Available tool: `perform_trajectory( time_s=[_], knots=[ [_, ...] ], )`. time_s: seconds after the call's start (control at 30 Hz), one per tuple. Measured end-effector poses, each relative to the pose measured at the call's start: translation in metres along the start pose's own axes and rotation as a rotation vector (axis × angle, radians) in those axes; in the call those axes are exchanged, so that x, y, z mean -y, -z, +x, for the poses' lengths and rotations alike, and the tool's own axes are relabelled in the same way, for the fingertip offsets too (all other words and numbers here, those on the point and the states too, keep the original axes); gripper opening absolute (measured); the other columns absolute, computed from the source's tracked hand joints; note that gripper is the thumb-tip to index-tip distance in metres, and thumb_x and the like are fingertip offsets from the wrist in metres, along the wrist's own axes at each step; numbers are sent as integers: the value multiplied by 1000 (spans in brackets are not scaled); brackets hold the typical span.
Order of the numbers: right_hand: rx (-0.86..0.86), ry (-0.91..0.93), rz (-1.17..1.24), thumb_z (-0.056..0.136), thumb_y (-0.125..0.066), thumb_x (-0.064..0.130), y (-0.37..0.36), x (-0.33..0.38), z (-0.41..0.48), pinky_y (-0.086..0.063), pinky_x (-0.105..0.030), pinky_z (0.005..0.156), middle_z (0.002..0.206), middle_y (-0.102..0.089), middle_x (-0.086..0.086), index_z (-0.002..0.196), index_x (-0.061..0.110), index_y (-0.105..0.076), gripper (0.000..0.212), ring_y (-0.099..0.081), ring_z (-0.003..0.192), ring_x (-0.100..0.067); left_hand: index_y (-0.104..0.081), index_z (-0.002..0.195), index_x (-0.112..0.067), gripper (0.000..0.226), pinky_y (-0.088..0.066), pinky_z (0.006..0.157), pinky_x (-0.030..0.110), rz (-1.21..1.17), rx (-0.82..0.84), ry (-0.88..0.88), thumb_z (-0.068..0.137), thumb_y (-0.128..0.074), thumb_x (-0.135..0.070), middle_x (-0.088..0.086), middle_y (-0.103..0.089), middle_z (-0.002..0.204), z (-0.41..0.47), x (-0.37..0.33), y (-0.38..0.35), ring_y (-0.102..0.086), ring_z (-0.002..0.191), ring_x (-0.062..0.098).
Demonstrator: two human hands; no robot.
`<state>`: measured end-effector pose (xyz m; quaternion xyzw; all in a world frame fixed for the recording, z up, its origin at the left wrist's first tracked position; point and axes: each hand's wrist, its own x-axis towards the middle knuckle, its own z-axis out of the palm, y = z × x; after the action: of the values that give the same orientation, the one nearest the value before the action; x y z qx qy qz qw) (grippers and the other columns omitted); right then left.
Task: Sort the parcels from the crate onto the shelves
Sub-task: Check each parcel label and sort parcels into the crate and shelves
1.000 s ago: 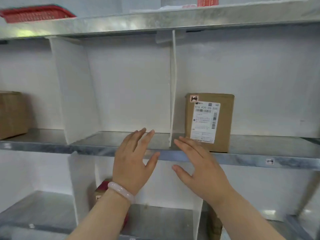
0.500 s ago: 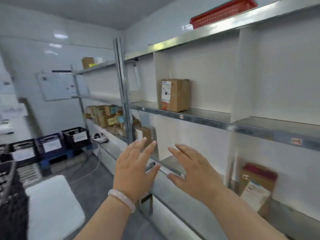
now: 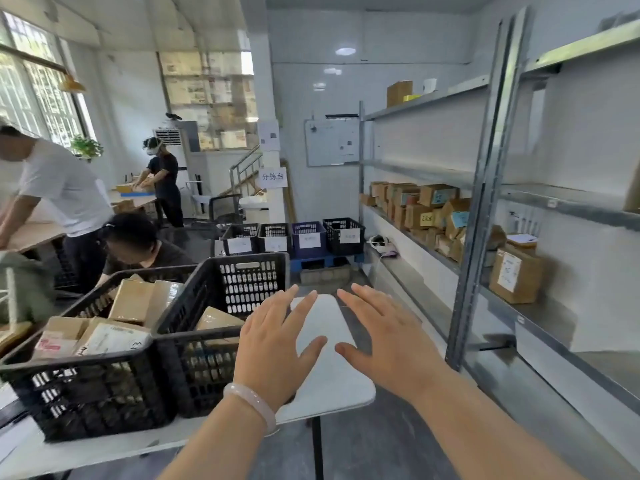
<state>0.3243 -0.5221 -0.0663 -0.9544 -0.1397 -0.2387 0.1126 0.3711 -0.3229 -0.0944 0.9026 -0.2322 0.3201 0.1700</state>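
Your left hand [image 3: 273, 344] and right hand [image 3: 393, 344] are spread flat with fingers straight, holding nothing, side by side above the white desk [image 3: 329, 382]. The black crate [image 3: 249, 282] stands on the desk just left of your left hand, with brown parcels [image 3: 218, 320] inside. The shelves [image 3: 554, 320] run well right of the crate.

The room is bright and evenly lit. Daylight through the barred windows [image 3: 31, 88] at the left washes them out, and a round ceiling lamp [image 3: 345, 51] leaves pale glare patches on the glossy white wall [image 3: 304, 98]. Shadows are soft, deepest under the white table [image 3: 332, 375]. The wide lens bows the shelf upright [image 3: 485, 188] and stretches the edges. The near black crate [image 3: 86, 386] looks smeared; the left hand [image 3: 273, 344] and right hand [image 3: 388, 341] are slightly soft.
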Motion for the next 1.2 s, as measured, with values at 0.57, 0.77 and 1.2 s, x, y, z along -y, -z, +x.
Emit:
perform_trajectory(
  time_s=[0.57,0.77,1.2],
  knots=[
    [357,76,294,89,-55,52,-219,24,243,-23,-31,116,155,-28,9,150,30,-24,72,-22,142,-10,-29,151,-38,66,-26,118,35,5,241,539,93,-59,-44,-7,-28,158,44,253,-89,-22,147,18],
    [654,-63,417,87,-62,48,-286,33,277,-37,-32,106,149,-39,3,149,28,-29,73,-39,134,-16,-24,154,-36,70,-26,119,36,-68,363,691,94,-60,-40,-8,-27,157,48,301,-117,-23,146,18],
    [930,-435,655,94,-52,42,-342,46,319,-38,-25,96,139,-50,0,144,17,-39,57,-51,116,-16,-15,157,-29,75,-42,58,18,-205,649,840,96,-57,-37,2,-63,118,91,348,-147,-62,80,12]
  ],
)
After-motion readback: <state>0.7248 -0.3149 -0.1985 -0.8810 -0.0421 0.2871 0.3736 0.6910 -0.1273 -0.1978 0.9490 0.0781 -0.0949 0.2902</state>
